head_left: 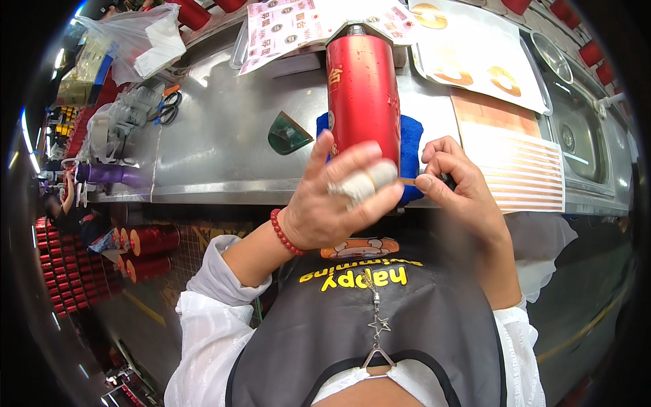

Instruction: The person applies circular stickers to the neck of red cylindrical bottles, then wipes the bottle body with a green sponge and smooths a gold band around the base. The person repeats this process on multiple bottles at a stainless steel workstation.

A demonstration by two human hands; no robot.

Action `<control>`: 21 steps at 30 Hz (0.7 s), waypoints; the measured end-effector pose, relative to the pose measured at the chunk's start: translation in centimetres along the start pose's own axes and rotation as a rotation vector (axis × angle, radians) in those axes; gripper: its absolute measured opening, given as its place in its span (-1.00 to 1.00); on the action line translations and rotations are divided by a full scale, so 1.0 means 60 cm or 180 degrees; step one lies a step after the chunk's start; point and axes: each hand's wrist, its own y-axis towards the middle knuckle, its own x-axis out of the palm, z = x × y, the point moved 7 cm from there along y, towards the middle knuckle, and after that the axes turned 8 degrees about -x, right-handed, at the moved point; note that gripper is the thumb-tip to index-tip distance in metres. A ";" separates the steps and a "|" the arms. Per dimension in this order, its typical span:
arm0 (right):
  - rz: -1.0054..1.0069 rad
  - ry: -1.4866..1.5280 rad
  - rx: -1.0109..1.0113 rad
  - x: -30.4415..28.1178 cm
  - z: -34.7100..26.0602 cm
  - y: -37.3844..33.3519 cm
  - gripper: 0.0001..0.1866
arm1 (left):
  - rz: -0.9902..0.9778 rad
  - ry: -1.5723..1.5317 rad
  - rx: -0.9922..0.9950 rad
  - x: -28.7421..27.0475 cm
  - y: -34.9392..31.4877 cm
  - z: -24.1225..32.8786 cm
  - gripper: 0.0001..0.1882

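A red metallic cylinder (363, 88) with water drops and gold markings lies on a blue cloth (411, 139), its near end toward me. My left hand (332, 197) is at that end, fingers stretched and apart, slightly blurred; one finger wears a white wrapping (364, 183). My right hand (461, 180), closed in a pinch, holds a thin gold strip (409, 181) that runs toward the left fingertips. Something small and dark shows among the right fingers, too hidden to name. Beside the cylinder lies a dark green scraper (288, 133).
On the steel bench (203, 142), a sheet of gold strips (519, 169) lies at right, below a tray with a white sheet of gold labels (475, 51). A sink (576, 136) is far right. Scissors (169, 107) and a purple bottle (108, 173) are left. Printed paper (288, 30) lies behind.
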 end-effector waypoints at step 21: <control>-0.0237 0.0087 -0.0789 0.015 -0.083 0.018 -0.76 | 0.0245 -0.2492 -0.2359 0.013 -0.067 -0.090 -0.46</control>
